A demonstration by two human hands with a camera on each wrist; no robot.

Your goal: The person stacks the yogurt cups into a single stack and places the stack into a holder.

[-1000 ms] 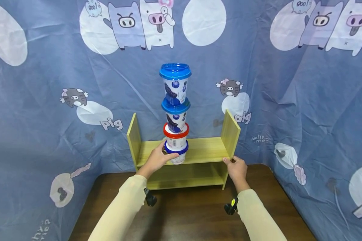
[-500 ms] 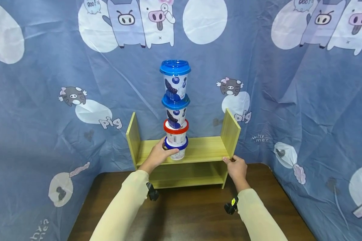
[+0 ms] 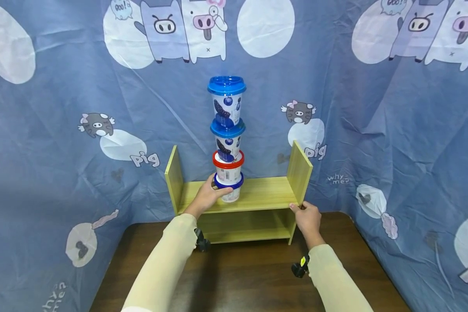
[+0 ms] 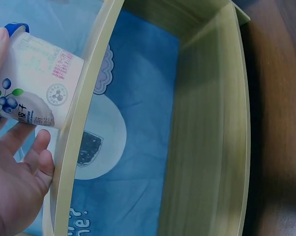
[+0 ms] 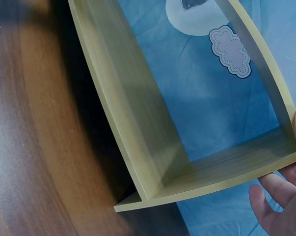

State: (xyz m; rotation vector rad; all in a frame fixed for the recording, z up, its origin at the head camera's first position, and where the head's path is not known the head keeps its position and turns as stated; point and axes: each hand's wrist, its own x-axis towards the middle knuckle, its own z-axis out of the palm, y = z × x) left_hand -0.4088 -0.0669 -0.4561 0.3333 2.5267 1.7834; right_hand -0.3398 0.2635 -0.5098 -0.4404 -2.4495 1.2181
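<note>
My left hand (image 3: 207,196) grips the lowest tub (image 3: 232,196) of a tall stack, a white one with a dark blue lid. On it sits a red-lidded white tub (image 3: 228,174), then two berry-printed cups with bright blue lids, the lower cup (image 3: 228,147) under the larger top cup (image 3: 227,106). The stack stands upright at the upper board of a pale wooden shelf (image 3: 267,193). Seen from the left wrist, the blueberry-printed tub (image 4: 37,81) has its base right at the board's edge. My right hand (image 3: 307,219) holds the shelf's right side panel, thumb at the upper board's corner.
The shelf's two side panels rise above the upper board, the left panel (image 3: 173,180) and the right panel (image 3: 299,171). A lower board (image 3: 245,235) runs beneath. The shelf stands on a dark brown table (image 3: 249,277), with a blue pig-print cloth (image 3: 281,82) behind.
My left hand has moved the whole stack back and slightly up in the head view, further over the upper board. The right hand keeps its place on the shelf.
</note>
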